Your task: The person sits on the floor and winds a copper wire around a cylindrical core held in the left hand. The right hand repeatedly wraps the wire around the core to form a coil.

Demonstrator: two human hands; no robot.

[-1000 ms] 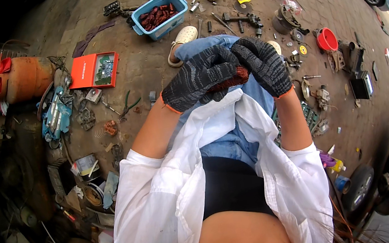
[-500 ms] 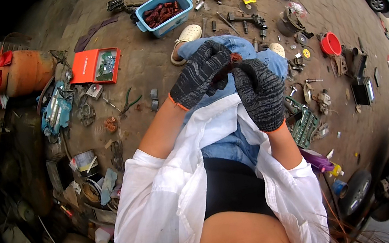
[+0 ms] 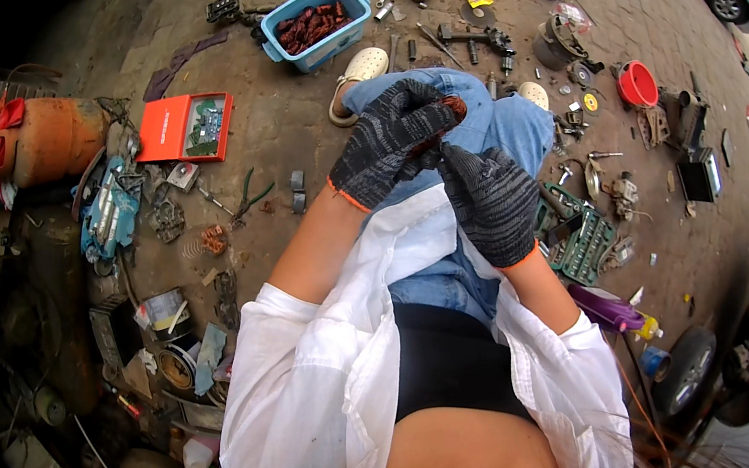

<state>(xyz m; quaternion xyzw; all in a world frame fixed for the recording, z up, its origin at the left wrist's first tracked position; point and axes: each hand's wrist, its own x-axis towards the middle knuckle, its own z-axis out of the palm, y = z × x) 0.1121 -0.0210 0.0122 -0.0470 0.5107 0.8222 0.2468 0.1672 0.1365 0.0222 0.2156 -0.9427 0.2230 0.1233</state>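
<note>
Both my hands wear dark grey knitted gloves with orange cuffs and meet over my jeans. My left hand (image 3: 388,143) is closed around a reddish-brown bundle of copper wire (image 3: 454,107), whose end sticks out past the fingers. Just below it, my right hand (image 3: 492,205) has its fingertips pinched together close to the bundle; what lies between them is hidden. Beyond my knees stands a blue tub (image 3: 318,52) with several similar reddish-brown pieces in it.
An orange gas cylinder (image 3: 55,136) and a red open box (image 3: 162,130) holding a circuit board are at left, with pliers (image 3: 250,194) nearby. A green socket tray (image 3: 586,246), a red bucket (image 3: 636,84) and scattered metal parts lie at right. Cars stand along the right edge.
My right hand has moved down and slightly left, below the bundle. More of the bundle's end now shows at my left hand, which has barely moved.
</note>
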